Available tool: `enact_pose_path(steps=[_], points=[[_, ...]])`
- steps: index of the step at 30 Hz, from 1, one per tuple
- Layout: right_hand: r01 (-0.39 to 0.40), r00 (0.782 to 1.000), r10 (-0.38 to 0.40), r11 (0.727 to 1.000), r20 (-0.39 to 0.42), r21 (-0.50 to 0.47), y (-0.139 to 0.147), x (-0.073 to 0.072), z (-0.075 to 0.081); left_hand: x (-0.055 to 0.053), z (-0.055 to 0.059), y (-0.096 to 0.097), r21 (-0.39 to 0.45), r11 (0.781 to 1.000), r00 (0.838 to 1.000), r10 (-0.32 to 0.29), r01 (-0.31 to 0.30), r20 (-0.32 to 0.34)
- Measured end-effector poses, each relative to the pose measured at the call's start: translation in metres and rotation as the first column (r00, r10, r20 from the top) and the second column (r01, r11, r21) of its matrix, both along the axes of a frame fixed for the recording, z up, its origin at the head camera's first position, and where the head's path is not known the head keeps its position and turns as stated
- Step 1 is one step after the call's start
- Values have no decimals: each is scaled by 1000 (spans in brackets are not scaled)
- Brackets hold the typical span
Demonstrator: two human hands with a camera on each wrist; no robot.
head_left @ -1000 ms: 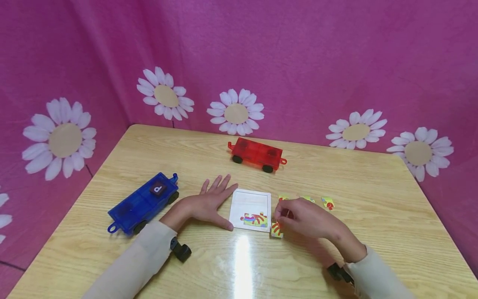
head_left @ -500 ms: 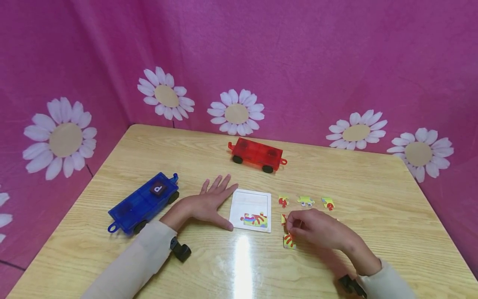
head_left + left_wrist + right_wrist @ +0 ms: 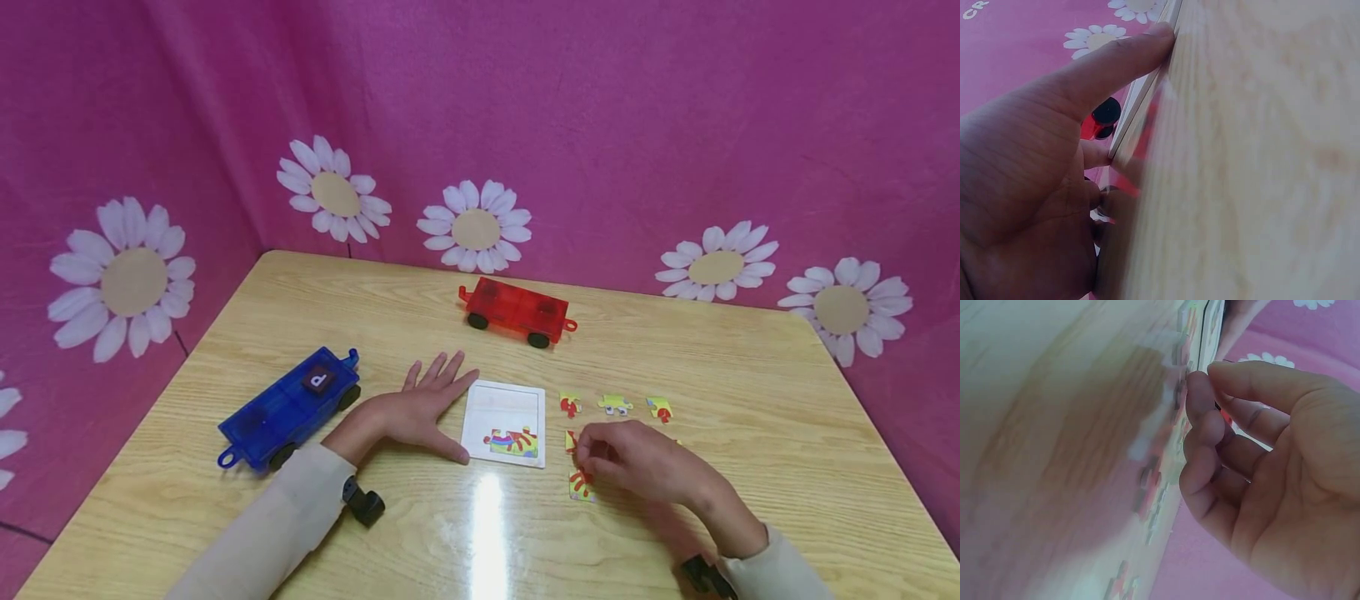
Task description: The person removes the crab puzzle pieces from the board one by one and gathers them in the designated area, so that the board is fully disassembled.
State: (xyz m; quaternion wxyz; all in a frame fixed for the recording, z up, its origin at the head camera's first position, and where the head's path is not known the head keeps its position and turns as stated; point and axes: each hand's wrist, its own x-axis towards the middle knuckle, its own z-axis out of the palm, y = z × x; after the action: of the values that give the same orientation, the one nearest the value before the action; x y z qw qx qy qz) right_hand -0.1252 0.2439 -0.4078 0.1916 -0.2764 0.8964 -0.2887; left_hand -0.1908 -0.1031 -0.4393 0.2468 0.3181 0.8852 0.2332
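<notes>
A small white puzzle tray [image 3: 504,408] lies flat, with joined red and yellow puzzle pieces [image 3: 513,442] in its lower right part. My left hand [image 3: 420,414] is spread at the tray's left side, its thumb and index finger touching the edge. In the left wrist view, the thumb [image 3: 1125,59] lies against the tray's rim. Right of the tray, my right hand [image 3: 637,458] has curled fingers and pinches the upper edge of a red-striped puzzle piece [image 3: 582,487]. The fingertips partly cover it. Another piece [image 3: 570,440] shows just behind them.
Several loose puzzle pieces lie in a row behind my right hand, among them one with eyes [image 3: 617,405]. A red toy wagon [image 3: 517,308] stands at the back. On the left is a blue toy wagon [image 3: 291,407]. A pink flowered cloth [image 3: 585,142] hangs beyond the table.
My right hand has moved the red-striped piece from beside the tray's lower right corner to the right and nearer me, then stopped. My left hand has stayed at the tray.
</notes>
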Motion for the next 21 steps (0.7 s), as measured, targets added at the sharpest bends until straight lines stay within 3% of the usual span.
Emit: enact_pose_path(steps=[8, 21], points=[[0, 995, -4, 999, -96, -43, -13, -5, 9, 1, 1, 0, -3, 1000, 1000, 1, -1, 5], [-70, 997, 67, 995, -42, -69, -61, -27, 5, 0, 0, 0, -6, 1000, 1000, -3, 3, -4]])
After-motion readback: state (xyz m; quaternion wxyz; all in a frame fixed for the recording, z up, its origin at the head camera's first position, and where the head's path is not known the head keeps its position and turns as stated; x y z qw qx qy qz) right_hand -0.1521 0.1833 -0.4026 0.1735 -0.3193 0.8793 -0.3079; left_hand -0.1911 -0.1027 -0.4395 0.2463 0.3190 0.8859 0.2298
